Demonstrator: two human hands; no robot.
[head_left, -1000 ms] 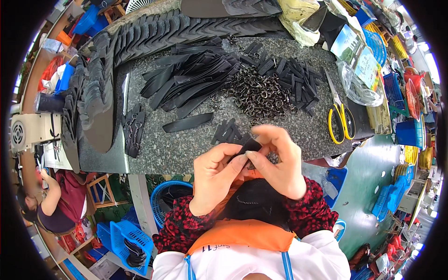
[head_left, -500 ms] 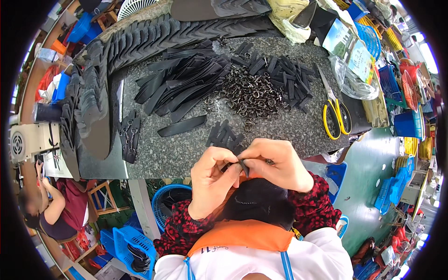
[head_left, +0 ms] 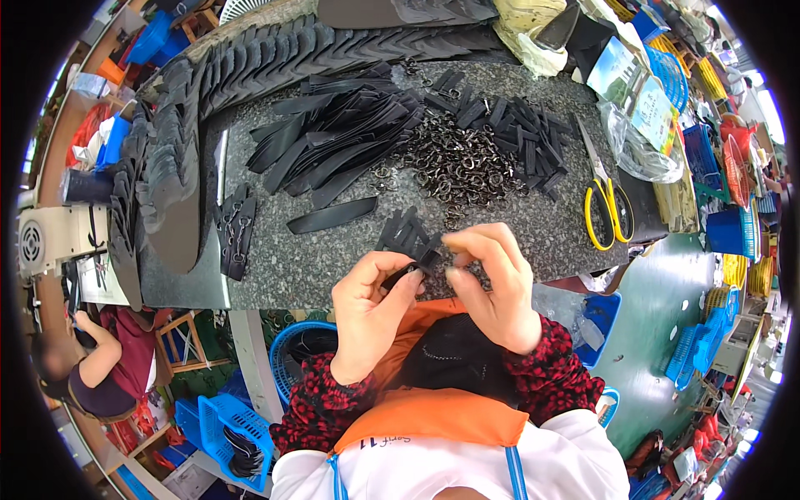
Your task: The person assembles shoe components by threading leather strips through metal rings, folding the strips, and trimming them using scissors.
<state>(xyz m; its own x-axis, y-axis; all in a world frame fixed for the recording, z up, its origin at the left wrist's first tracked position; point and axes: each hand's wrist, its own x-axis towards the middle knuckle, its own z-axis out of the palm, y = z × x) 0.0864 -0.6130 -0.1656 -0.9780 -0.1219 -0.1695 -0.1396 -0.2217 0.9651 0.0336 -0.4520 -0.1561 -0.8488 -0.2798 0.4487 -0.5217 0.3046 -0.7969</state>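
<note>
My left hand (head_left: 365, 307) pinches a small black strip (head_left: 428, 259) between thumb and forefinger, over the table's near edge. Just right of it, my right hand (head_left: 497, 292) has its thumb and forefinger apart, and I see nothing between them. Beyond my fingertips lies a little group of short black strips (head_left: 403, 230). Farther back is a heap of dark metal clasps and rings (head_left: 468, 167), with more short black strips (head_left: 533, 137) to its right. A pile of long black strips (head_left: 333, 133) sits left of the clasps, and one single long strip (head_left: 333, 216) lies nearer.
Yellow-handled scissors (head_left: 607, 208) lie at the table's right. Overlapping dark flat pieces (head_left: 173, 225) line the left and back. Straps with metal clasps (head_left: 237, 237) lie front left. A blue basket (head_left: 292, 346) stands below the table. A co-worker (head_left: 112, 362) sits at left.
My right hand has come away from the small strip and its fingers have parted. My left hand still pinches the strip, which now shows more plainly. The whole view has shifted slightly.
</note>
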